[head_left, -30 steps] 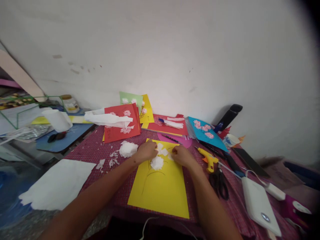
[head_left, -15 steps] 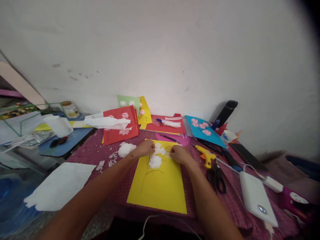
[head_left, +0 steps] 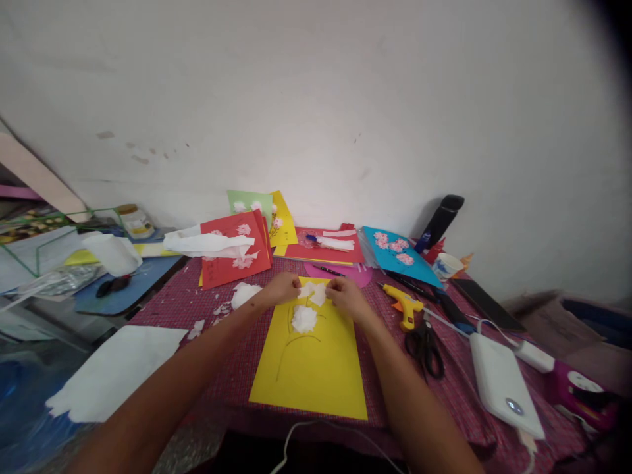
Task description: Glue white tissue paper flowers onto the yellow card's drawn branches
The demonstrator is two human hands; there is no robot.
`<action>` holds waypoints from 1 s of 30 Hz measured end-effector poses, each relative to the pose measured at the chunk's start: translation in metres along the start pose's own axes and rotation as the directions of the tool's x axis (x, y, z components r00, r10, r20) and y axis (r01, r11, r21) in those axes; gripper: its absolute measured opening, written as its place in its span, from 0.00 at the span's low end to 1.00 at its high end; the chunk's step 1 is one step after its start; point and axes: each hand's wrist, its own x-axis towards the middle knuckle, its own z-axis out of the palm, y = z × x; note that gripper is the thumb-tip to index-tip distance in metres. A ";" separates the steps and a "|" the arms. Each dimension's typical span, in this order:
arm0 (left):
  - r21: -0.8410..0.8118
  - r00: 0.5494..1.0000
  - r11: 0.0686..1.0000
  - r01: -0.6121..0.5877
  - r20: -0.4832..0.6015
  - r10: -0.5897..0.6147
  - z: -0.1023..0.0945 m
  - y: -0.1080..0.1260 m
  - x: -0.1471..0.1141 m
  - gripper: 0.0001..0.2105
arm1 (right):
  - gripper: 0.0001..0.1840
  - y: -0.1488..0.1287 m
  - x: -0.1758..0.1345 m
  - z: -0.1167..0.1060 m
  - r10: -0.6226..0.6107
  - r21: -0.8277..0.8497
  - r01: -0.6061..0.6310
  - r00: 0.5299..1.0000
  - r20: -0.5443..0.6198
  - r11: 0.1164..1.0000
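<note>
A yellow sheet of paper [head_left: 316, 375] with thin drawn lines lies in front of me. A ruffled white tissue-paper flower [head_left: 304, 319] sits on its upper half. Just above it, white tissue-paper pieces [head_left: 313, 292] are between my two hands. My left hand [head_left: 284, 289] is closed in a pinch at their left edge, over the sheet's top left corner. At the right edge, the fingers of my right hand [head_left: 347, 297] are pinched on the tissue as well. Fingertips partly cover the tissue, so its exact shape is unclear.
Right of the sheet lie a yellow glue gun [head_left: 403, 306], black scissors [head_left: 425, 349] and a white power bank [head_left: 506, 382]. Crumpled tissue [head_left: 245, 295] and a large white tissue sheet [head_left: 118, 372] are on the left. Red cards [head_left: 232, 253] and a blue card [head_left: 402, 257] stand behind.
My right hand has come left and slightly up, closer to my left hand. The tissue pieces between them have shifted and now lie nearer together. The view has moved slightly.
</note>
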 end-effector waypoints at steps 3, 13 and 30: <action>-0.021 1.000 1.000 -0.003 0.002 0.003 0.001 -0.001 0.001 0.07 | 0.09 -0.003 0.000 0.011 0.007 -0.049 -0.007 1.000 -0.009 0.999; -0.063 0.997 0.996 -0.070 0.035 0.072 -0.012 -0.012 0.014 0.10 | 0.10 -0.005 -0.005 0.016 0.133 -0.274 -0.134 0.991 -0.023 0.952; 0.116 0.992 0.989 -0.092 0.099 0.081 0.008 0.000 0.054 0.16 | 0.12 -0.011 -0.010 0.014 0.168 -0.331 -0.159 0.986 -0.002 0.930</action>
